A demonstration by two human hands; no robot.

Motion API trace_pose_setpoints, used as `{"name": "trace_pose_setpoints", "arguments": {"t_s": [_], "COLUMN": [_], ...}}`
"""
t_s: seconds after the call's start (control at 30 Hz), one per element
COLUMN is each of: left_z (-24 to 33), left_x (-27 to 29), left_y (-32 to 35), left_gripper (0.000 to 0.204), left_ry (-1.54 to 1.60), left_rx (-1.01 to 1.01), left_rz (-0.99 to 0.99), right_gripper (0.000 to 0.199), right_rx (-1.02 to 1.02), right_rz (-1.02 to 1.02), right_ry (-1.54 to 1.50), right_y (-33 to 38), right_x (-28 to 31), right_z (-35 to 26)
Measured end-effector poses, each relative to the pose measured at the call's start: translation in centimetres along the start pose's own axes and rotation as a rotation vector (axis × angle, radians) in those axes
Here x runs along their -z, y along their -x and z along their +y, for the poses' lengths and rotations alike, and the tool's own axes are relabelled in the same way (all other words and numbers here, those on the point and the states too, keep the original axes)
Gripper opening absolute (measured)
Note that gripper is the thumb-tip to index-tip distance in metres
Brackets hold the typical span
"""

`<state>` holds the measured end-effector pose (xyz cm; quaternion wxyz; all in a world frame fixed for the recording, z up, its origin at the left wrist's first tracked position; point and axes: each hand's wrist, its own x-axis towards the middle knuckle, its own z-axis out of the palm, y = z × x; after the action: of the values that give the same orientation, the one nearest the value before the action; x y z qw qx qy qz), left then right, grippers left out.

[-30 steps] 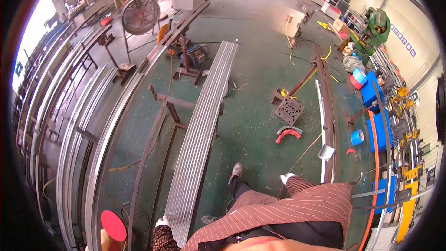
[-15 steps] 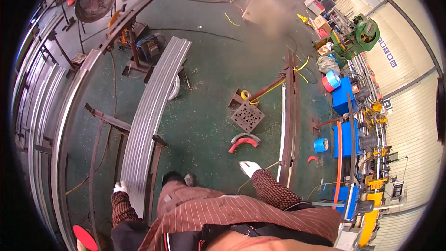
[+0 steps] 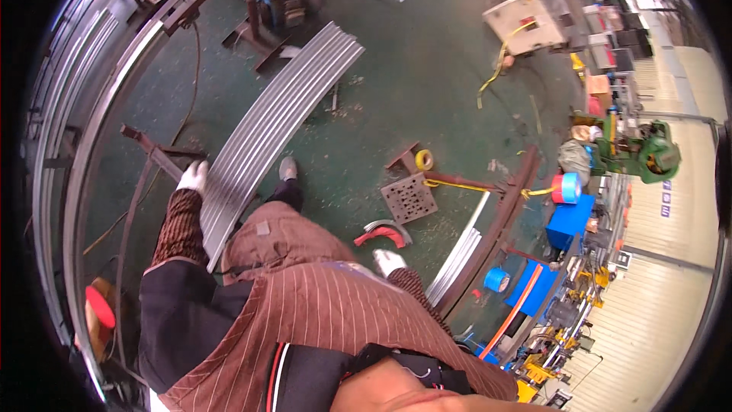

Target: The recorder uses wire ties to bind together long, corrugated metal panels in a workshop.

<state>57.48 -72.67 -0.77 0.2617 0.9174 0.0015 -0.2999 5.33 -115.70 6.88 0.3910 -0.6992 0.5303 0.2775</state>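
Head view shows our left hand (image 3: 194,177), gloved white, resting on the near end of the stack of long grey metal profiles (image 3: 267,130). Its fingers lie flat on the edge; we cannot tell if they grip. The stack's long axis runs away up and to the right, over a rusty trestle (image 3: 156,156). Our right hand (image 3: 389,262) hangs well apart, its fingers unclear. A blue tape roll (image 3: 566,188) and a yellow one (image 3: 424,159) sit to the right.
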Motion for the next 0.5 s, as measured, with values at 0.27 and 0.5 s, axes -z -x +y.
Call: {"name": "trace_pose_setpoints", "arguments": {"t_s": [0.27,0.5], "left_z": [23.1,34.8], "left_x": [-1.6,-8.9], "left_y": [-10.3,-18.4], "left_gripper": [0.073,0.063], "left_ry": [-0.007,0.047], "left_rx": [-0.010,0.004], "left_rz": [-0.100,0.043], "right_gripper": [0.043,0.041], "right_rx": [0.078,0.667], "right_rz": [-0.094,-0.057], "right_ry": [-0.616,-0.486], "right_y": [-14.6,-36.3], "right_x": [13.8,20.3], "right_z": [-20.0,-44.4]}}
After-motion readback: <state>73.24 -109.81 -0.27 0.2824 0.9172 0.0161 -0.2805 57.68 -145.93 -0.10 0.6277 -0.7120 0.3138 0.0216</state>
